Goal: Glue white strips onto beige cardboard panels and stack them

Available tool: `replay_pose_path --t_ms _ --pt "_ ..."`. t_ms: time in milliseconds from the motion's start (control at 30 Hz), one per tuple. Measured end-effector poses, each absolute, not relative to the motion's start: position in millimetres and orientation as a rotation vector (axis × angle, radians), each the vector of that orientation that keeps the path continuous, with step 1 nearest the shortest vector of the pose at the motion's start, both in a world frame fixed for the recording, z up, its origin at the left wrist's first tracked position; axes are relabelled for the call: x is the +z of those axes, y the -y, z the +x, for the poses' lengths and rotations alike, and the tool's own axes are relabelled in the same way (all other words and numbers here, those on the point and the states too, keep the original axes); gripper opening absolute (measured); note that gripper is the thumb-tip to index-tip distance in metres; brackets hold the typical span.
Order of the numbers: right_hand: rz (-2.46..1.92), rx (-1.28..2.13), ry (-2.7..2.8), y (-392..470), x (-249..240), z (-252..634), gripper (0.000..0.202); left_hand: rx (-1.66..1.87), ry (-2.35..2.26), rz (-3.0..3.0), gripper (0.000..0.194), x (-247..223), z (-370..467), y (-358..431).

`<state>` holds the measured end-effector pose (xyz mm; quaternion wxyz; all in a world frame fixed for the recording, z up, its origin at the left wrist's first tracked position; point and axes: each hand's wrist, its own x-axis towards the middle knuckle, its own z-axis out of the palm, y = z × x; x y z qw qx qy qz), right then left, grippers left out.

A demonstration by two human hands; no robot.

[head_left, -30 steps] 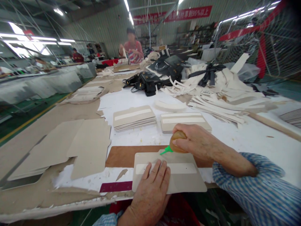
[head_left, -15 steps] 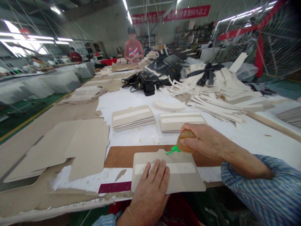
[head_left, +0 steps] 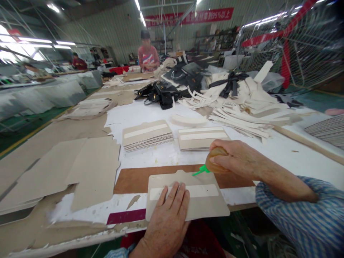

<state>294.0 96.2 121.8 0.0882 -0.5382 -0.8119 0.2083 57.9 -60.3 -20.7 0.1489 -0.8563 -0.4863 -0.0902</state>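
My left hand [head_left: 170, 215] lies flat, fingers spread, on a beige board [head_left: 206, 206] that has a white strip [head_left: 201, 190] across it. In my right hand [head_left: 239, 157] is a rounded amber squeeze bottle [head_left: 216, 160], fingers wrapped round it. The bottle's green nozzle [head_left: 201, 170] points down and left, its tip just over the board's upper edge area. Under the board's far edge lies a brown strip [head_left: 131, 180]. Behind it are two stacks of similar boards, the left stack [head_left: 146, 134] and the right stack [head_left: 201, 138], partly hidden by my right hand.
Beige sheets [head_left: 94, 172] spread over the left of the table, beside a maroon strip [head_left: 126, 216]. Farther back are black bags [head_left: 161, 94] and heaped pale strips [head_left: 239, 118]. A person [head_left: 148, 57] stands at the far end. A large fan [head_left: 301, 53] is at right.
The view has shifted slightly, moving most things a little left in the picture. The bottle in my right hand has moved slightly right relative to the board. My left hand stays on the board.
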Motion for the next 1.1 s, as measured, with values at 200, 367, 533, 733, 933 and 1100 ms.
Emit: replay_pose_path --t_ms 200,367,533,733,933,1100 --pt "-1.662 0.605 2.428 -97.5 122.0 303.6 0.016 -0.283 1.377 -2.441 0.057 -23.8 56.3 59.6" --pt "-1.681 0.624 2.367 -98.6 118.1 322.9 0.016 -0.277 1.385 -2.442 0.058 -25.8 55.0 60.0" --pt "-1.727 0.643 2.311 -99.4 113.4 344.0 0.017 -0.295 1.372 -2.441 0.058 -24.0 55.1 59.3" --pt "-1.756 0.662 2.239 -97.5 112.4 355.7 0.019 -0.306 1.367 -2.442 0.056 -19.4 55.7 58.7" --pt "-1.745 0.7 2.224 -95.3 112.2 354.6 0.02 -0.313 1.36 -2.429 0.056 -21.6 55.0 59.2" --pt "-1.713 0.742 2.204 -95.6 108.8 344.0 0.019 -0.3 1.371 -2.43 0.057 -23.1 55.2 59.3"
